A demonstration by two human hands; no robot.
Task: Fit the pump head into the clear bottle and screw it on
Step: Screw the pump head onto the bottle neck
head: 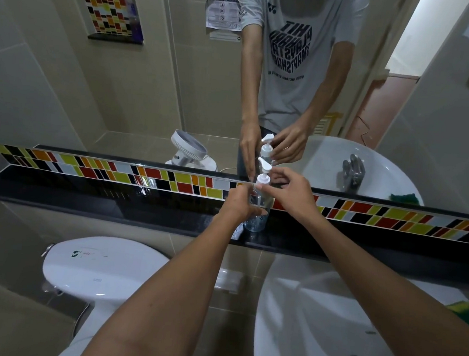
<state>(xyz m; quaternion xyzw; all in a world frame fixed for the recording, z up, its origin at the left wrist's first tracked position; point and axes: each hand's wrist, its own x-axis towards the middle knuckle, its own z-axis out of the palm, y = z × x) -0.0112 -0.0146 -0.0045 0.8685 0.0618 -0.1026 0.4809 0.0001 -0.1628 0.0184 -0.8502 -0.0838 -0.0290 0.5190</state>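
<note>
A clear bottle [255, 221] stands upright on the black shelf [113, 200] below the mirror. My left hand [241, 202] wraps around its body from the left. The white pump head [264, 173] sits on the bottle's neck, its spout pointing left, and its tube shows inside the bottle. My right hand [291, 189] pinches the pump's collar from the right with its fingertips. The mirror repeats both hands and the pump.
A white sink [315, 310] lies below right of the shelf, with a green sponge [467, 311] on its rim. A white toilet [97, 271] stands lower left. A strip of coloured tiles [171, 178] runs behind the shelf. A small fan shows in the mirror.
</note>
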